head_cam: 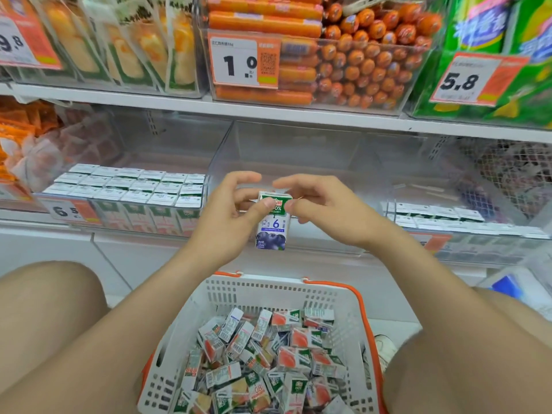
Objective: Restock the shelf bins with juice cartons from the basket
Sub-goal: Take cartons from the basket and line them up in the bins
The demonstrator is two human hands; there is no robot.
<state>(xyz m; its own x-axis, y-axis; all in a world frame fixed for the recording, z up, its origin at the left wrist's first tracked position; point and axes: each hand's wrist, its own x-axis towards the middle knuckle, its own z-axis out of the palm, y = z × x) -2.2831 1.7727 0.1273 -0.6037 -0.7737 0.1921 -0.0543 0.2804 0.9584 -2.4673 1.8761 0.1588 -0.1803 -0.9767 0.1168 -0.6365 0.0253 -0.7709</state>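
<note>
A small blueberry juice carton [272, 231] hangs upright in front of the middle clear shelf bin [298, 150], which shows no cartons inside. My left hand [230, 210] pinches the carton's top from the left, and my right hand [325, 207] touches its top right corner with fingertips. Below, between my knees, a white basket [268, 291] with orange handles holds several loose juice cartons [268, 354]. The left bin [128, 189] is packed with rows of upright cartons. The right bin [466, 222] holds a partial row.
The upper shelf carries bins of packaged cakes [119, 40], orange sausages [343, 55] and green packets [493, 55], each with price tags. Orange snack bags [18, 138] lie at far left, netted goods [513, 174] at far right. My knees flank the basket.
</note>
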